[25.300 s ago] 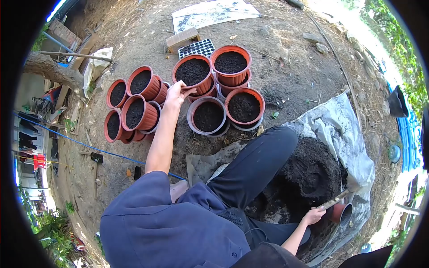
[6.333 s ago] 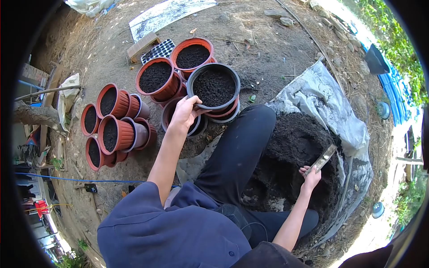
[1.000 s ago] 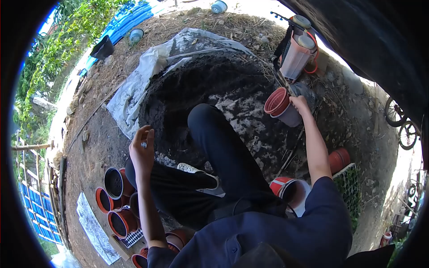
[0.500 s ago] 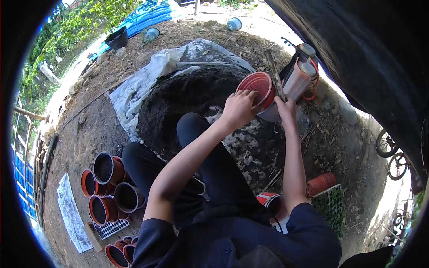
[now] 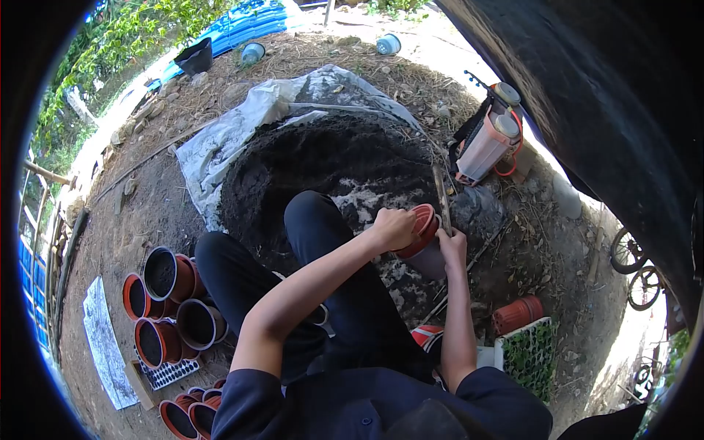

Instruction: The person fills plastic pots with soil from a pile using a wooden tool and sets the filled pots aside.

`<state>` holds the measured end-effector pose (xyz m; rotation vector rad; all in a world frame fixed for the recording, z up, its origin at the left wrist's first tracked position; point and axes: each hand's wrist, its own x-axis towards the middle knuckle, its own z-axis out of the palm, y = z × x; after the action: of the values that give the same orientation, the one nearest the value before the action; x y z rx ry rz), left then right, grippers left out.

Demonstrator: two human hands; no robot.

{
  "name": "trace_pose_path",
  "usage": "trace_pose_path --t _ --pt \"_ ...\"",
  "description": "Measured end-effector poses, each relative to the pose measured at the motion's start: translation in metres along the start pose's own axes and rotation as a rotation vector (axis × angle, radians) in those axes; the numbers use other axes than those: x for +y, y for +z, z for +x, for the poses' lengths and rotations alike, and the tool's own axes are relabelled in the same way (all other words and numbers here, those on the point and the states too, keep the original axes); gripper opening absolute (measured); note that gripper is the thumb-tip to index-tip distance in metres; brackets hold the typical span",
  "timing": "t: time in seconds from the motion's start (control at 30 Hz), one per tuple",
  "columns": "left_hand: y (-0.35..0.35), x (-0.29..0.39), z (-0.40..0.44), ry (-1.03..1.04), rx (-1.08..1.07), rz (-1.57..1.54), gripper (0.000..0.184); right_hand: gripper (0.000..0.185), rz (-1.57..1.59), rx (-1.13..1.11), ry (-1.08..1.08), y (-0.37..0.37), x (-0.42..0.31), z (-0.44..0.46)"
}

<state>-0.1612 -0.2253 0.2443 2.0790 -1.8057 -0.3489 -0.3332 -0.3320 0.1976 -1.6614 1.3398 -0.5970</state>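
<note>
Two nested plant pots are between my hands, above the dark soil heap (image 5: 293, 158). The inner one is a reddish-brown plant pot (image 5: 425, 220), and my left hand (image 5: 396, 229) is closed on its rim. Around its lower part sits a greyish plant pot (image 5: 427, 262). My right hand (image 5: 452, 248) is closed at the right side of this outer pot, with a wooden stick (image 5: 441, 192) rising from the same grip. The fingertips of my right hand are partly hidden.
Several soil-filled pots (image 5: 163, 275) stand at left by a white seedling tray (image 5: 170, 374). Stacked red pots (image 5: 518, 315) and a tray of green seedlings (image 5: 529, 359) lie at right. A backpack sprayer (image 5: 488, 143) stands behind. A pale sheet (image 5: 202, 165) lies under the soil.
Both hands have come closer to my body, bringing the nested pots and stick down with them. My left hand's fingers were inside the reddish pot and now grip its rim.
</note>
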Motion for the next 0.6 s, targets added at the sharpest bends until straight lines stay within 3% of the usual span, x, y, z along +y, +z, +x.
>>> trace_pose_path --t 0.03,0.2,0.4,0.6 --pt "-0.005 0.003 0.001 -0.035 -0.180 0.028 0.051 0.033 -0.003 0.002 0.002 -0.002 -0.002 0.000" --pt "-0.001 0.013 0.003 0.004 -0.259 -0.005 0.032 0.029 0.076 0.022 0.044 -0.017 -0.006 -0.008" --pt "0.000 0.013 0.006 0.100 -0.089 -0.148 0.022 0.027 0.012 0.060 -0.010 -0.024 -0.011 -0.012" --pt "-0.011 0.007 0.010 -0.062 -0.020 -0.313 0.021 0.035 -0.181 0.076 0.052 -0.011 0.031 0.000"
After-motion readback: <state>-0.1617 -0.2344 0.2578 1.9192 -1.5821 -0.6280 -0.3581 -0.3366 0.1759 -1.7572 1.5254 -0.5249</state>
